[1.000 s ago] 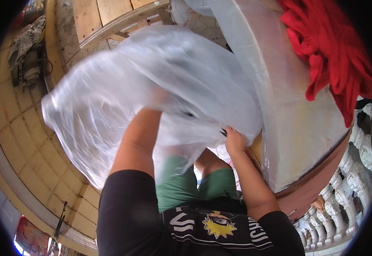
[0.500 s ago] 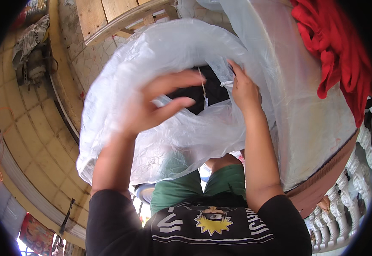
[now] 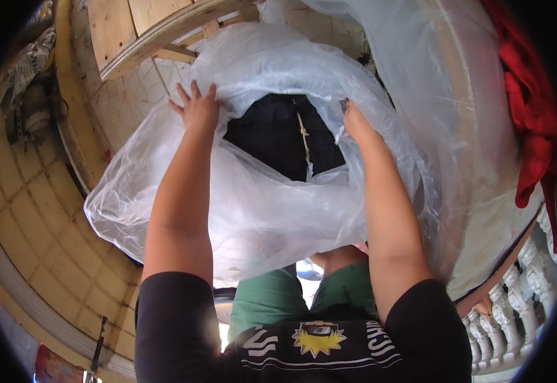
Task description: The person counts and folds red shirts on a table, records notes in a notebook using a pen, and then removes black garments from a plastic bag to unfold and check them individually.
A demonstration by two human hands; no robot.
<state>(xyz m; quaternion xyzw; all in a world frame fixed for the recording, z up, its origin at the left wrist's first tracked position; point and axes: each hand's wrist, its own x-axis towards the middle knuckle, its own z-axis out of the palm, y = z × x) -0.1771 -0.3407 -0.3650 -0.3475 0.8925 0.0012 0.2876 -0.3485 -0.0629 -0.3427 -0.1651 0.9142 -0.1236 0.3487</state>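
While a plastic bag (image 3: 285, 214) holds black fabric (image 3: 262, 134), the left hand (image 3: 200, 112) splays wide, the right hand (image 3: 358, 123) gripping something dark (image 3: 344, 105).

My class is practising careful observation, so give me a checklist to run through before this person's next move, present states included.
1. Black material visible through the opening in the plastic: ok.
2. Left hand not gripping: ok, fingers spread beside the opening.
3. Right hand free: not ok, it holds a small dark object.
4. That object identified: cannot tell, too small.
5. Red cloth apart from the opening: ok, off to the right.
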